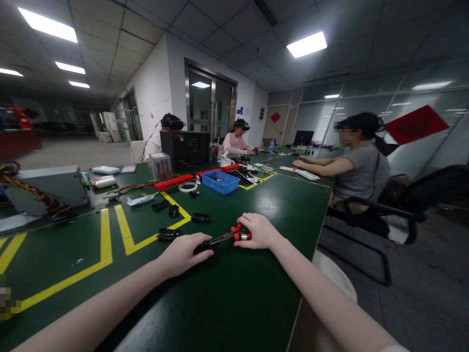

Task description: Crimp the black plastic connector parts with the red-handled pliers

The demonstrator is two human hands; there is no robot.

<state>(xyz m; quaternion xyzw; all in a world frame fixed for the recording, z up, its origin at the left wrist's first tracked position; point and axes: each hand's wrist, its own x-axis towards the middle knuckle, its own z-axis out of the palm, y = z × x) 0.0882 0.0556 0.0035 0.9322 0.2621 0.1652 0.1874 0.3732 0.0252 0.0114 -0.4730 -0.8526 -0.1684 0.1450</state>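
Note:
My right hand (256, 230) is closed round the red handles of a pair of pliers (223, 238), whose metal jaws point left. In my left hand (188, 253) is a small black part (203, 246), pinched between thumb and fingers. The jaws meet this part at its right end; whether they grip it I cannot tell. Just beyond my left hand, similar black plastic pieces (169, 234) lie on the green table, one (201, 218) to the right of the yellow tape corner and others (173, 210) farther off.
A blue tray (220, 183) stands ahead, near a white ring (188, 187) and a red strip (176, 182). To the left sits a metal power supply box (47, 188) with wires. A person (361, 166) sits at the right edge, and other people sit behind the black computer case (186, 149).

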